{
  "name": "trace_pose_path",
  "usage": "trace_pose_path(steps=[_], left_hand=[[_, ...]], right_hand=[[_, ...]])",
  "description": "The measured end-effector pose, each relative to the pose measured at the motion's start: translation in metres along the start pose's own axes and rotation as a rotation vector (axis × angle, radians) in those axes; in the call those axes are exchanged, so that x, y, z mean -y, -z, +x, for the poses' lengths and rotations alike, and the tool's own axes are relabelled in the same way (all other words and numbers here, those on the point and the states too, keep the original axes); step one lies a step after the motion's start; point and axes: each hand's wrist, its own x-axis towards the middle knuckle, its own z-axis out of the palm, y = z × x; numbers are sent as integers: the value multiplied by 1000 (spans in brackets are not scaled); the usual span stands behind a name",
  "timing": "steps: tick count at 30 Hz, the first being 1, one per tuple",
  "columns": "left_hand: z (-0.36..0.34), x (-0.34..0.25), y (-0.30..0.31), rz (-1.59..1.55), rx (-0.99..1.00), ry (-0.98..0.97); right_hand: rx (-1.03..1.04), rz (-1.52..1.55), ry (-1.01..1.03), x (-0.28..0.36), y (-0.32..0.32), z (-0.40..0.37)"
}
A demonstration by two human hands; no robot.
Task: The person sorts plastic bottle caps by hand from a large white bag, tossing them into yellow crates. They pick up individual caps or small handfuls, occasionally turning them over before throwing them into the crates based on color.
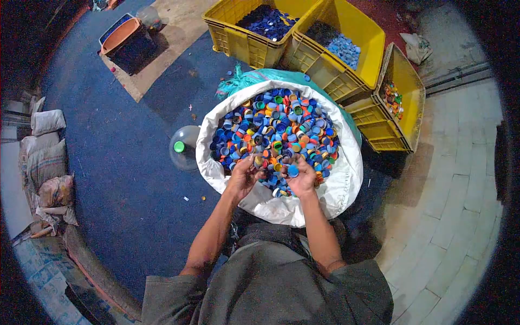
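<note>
A big white sack (352, 187) with its rim rolled down is full of mixed bottle caps (271, 122), mostly blue, with orange, green, yellow and white among them. Over its near side, my left hand (245, 177) has its fingers curled at the caps; what they hold, if anything, I cannot make out. My right hand (301, 179), a short way to the right, is closed on a light blue bottle cap (293, 171) at its thumb and fingertips. Both hands are above the heap, apart from each other.
Behind the sack, yellow crates hold dark blue caps (265, 23), light blue caps (344, 51) and orange caps (392, 101). A clear jug (185, 147) with a green cap lies left. An orange-rimmed tub (120, 36) stands far left. Filled sacks (46, 162) line the left wall.
</note>
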Motion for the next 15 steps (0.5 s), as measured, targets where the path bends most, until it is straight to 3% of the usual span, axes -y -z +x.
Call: trace_pose_path(steps=[3, 6, 7, 10, 15], left_hand=[[0, 1, -1, -28, 84, -14], [2, 4, 1, -17, 134, -34], [3, 5, 1, -1, 135, -51], [4, 8, -1, 30, 145, -75], [6, 7, -1, 5, 124, -66]], right_hand=[[125, -237, 52, -6, 1, 4], [154, -771, 201, -12, -19, -1], [219, -914, 365, -17, -20, 5], [222, -1340, 472, -20, -25, 8], [227, -1244, 557, -28, -23, 13]])
